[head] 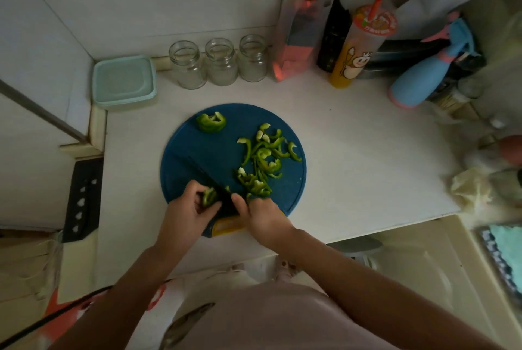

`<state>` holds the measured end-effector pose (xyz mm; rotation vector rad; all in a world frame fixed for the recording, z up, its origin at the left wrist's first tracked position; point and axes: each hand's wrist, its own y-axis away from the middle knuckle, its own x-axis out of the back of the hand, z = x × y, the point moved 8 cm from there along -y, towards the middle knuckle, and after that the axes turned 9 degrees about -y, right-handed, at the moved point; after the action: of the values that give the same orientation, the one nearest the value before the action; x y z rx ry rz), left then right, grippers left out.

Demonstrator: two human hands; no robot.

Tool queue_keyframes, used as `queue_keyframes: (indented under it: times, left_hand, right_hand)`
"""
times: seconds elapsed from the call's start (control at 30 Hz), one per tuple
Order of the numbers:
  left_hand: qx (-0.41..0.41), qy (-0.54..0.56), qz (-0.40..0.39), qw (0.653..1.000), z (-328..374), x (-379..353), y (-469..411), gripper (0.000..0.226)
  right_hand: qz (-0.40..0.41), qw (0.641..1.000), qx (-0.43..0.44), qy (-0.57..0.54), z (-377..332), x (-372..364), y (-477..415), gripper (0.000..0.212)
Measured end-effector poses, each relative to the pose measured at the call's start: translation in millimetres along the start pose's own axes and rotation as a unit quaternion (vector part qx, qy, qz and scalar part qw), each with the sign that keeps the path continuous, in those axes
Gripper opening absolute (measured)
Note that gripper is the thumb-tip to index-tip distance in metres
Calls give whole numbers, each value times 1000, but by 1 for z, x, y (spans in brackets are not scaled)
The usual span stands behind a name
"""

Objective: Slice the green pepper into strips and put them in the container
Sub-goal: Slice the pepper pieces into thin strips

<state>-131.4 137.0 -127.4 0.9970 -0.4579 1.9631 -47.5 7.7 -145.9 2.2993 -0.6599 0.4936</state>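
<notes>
I'm slicing, at lower centre: my left hand (pixel 185 212) curls round a small pepper piece (pixel 209 197) on the blue board (pixel 180 163), and my right hand (pixel 264 217) grips the knife (pixel 204 176). Cut strips (pixel 262 157) lie right of the blade; the lidded container (pixel 124 81) sits upper left. The next cut, I judge, calls for a thin stroke clear of my left hand.

On my monitor I see the person from above. At six o'clock of the view a pale pink garment (pixel 268 318) covers the body; its cloth looks plain and smooth. Both forearms are bare: one comes in from seven o'clock up to the left hand (pixel 183 208), the other from five o'clock up to the right hand (pixel 265 215). Just above the garment, also near six o'clock, I see light pinkish slippers (pixel 284 266) with small darker spots.
</notes>
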Motion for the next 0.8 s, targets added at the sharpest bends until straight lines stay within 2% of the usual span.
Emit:
queue_keyframes:
  times: [0.17,0.27,0.37,0.47,0.6,0.7,0.8]
  left_hand:
    - [53,59,-13,997,-19,7,-8,33]
    - [76,106,-24,991,-23,5,-10,35]
    - [73,108,-38,991,-18,4,-9,37]
    - [64,84,-21,994,-13,6,-7,37]
    - [60,81,18,995,-5,4,-1,33]
    - [62,78,29,995,2,0,2,27]
    - [77,76,42,993,7,-1,3,29]
  right_hand:
    - [19,996,-35,-82,29,32,8,59]
    - [47,992,-55,-100,37,51,1,63]
    - [39,992,-59,-100,32,57,-3,63]
    - [43,994,-22,-95,16,53,3,63]
    - [43,997,58,-34,-8,34,17,60]
    - [30,996,79,30,-15,19,21,57]
    - [31,994,94,53,-16,12,26,55]
